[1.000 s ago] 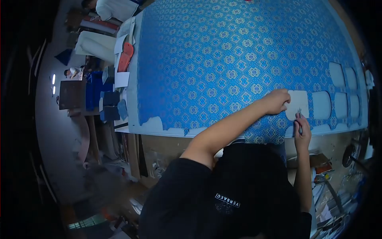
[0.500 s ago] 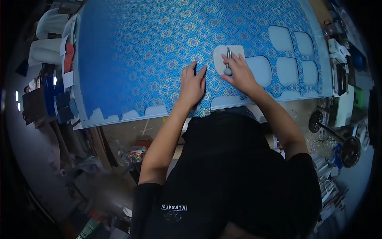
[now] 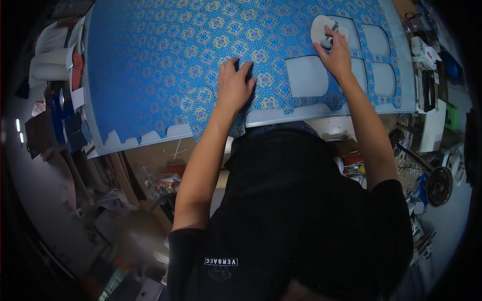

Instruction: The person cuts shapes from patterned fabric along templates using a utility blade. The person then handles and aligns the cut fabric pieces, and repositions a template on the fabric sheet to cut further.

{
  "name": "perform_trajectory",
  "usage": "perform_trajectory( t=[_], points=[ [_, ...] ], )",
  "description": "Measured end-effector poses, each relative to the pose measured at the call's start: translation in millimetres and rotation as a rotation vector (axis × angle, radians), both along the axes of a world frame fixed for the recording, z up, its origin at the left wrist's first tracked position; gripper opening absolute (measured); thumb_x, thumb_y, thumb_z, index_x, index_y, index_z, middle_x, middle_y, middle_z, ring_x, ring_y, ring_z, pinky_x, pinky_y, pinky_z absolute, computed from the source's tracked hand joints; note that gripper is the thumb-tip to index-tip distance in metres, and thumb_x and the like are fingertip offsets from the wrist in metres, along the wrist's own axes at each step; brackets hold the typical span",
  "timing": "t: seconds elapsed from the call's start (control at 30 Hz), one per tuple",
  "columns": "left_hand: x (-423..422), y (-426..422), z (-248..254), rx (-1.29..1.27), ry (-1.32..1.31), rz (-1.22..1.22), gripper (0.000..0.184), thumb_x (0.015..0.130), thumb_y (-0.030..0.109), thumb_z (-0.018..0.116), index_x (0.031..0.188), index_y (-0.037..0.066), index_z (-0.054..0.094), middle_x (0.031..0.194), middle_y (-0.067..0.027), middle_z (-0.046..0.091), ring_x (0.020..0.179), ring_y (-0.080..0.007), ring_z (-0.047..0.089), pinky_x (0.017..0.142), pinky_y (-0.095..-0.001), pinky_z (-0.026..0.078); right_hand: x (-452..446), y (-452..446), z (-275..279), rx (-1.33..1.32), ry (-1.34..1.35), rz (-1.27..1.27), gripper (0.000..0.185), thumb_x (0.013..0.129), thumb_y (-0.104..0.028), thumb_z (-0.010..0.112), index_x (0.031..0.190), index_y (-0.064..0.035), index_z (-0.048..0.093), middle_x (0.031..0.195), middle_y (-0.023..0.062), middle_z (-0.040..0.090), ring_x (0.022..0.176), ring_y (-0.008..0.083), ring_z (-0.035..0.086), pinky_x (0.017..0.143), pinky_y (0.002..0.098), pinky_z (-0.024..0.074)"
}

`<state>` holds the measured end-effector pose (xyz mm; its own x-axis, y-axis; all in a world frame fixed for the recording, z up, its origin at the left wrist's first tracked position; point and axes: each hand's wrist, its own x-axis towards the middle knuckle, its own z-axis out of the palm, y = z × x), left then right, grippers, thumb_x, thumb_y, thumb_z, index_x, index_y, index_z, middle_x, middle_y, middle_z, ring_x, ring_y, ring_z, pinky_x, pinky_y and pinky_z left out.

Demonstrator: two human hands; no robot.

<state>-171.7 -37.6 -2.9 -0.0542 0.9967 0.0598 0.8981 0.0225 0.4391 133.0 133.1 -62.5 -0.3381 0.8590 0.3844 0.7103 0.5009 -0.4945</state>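
Note:
Blue patterned sheet material [image 3: 165, 65] with a fabric-like look covers the table. My left hand [image 3: 234, 83] rests on it with fingers apart, holding nothing. My right hand [image 3: 335, 55] is farther up and to the right, its fingers closed around a metal tool with a round grey end [image 3: 327, 44]. Under this tool lies a flat white piece [image 3: 320, 26] with a rounded left side, at the left edge of a cut-out opening. My fingers partly hide the tool, and I cannot tell whether it is fixed to the white piece.
Several rounded openings, one being a large opening [image 3: 307, 78], show the pale tabletop at the right. The table's front edge [image 3: 296, 118] runs before my body. Shelves and clutter stand at both sides, with a round black base [image 3: 439, 186] at the right.
My right hand has carried the white piece and metal tool up and to the right, uncovering the large opening's left side. My left hand stays on the sheet; the view has shifted slightly.

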Motion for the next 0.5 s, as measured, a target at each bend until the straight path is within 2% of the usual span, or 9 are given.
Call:
perform_trajectory(
  t=[0.17, 0.4, 0.47, 0.5],
  points=[
    [-18.8, 8.2, 13.2, -0.100, -0.010, 0.005, 0.050, 0.077, 0.021, 0.085, 0.124, 0.011, 0.071, 0.127, -0.0190, 0.058, 0.122, -0.0388, 0.052, 0.101, -0.0476, 0.047, -2.9, -1.9, 4.9, -0.048, 0.018, -0.033, 0.060, 0.086, -0.035, 0.081, 0.133, -0.0066, 0.056, 0.125, 0.0131, 0.066, 0.117, 0.0376, 0.060, 0.117, 0.0551, 0.0353],
    [-20.6, 11.7, 7.0, -0.096, -0.050, -0.008, 0.050, 0.074, 0.023, 0.088, 0.120, 0.011, 0.073, 0.126, -0.0185, 0.058, 0.120, -0.0369, 0.054, 0.098, -0.0470, 0.047, -2.6, -1.2, 4.4, -0.006, 0.029, -0.030, 0.060, 0.085, -0.034, 0.081, 0.133, -0.0064, 0.058, 0.124, 0.0137, 0.066, 0.114, 0.0374, 0.061, 0.115, 0.0536, 0.0377],
    [-22.2, 14.8, 9.9, -0.093, -0.036, -0.011, 0.048, 0.073, 0.020, 0.088, 0.115, 0.005, 0.070, 0.119, -0.0180, 0.062, 0.110, -0.0355, 0.059, 0.093, -0.0467, 0.050, -3.9, -2.9, 4.5, -0.032, 0.063, -0.032, 0.059, 0.085, -0.033, 0.081, 0.132, -0.0061, 0.059, 0.123, 0.0147, 0.066, 0.113, 0.0374, 0.061, 0.114, 0.0528, 0.0392],
    [-23.4, 16.8, 12.2, -0.092, -0.036, -0.007, 0.048, 0.073, 0.020, 0.088, 0.115, 0.005, 0.070, 0.119, -0.0180, 0.062, 0.110, -0.0355, 0.059, 0.093, -0.0467, 0.050, -4.4, -3.6, 3.5, -0.031, 0.063, -0.029, 0.059, 0.085, -0.033, 0.081, 0.132, -0.0061, 0.059, 0.123, 0.0147, 0.066, 0.113, 0.0374, 0.061, 0.114, 0.0528, 0.0392]
  ],
)
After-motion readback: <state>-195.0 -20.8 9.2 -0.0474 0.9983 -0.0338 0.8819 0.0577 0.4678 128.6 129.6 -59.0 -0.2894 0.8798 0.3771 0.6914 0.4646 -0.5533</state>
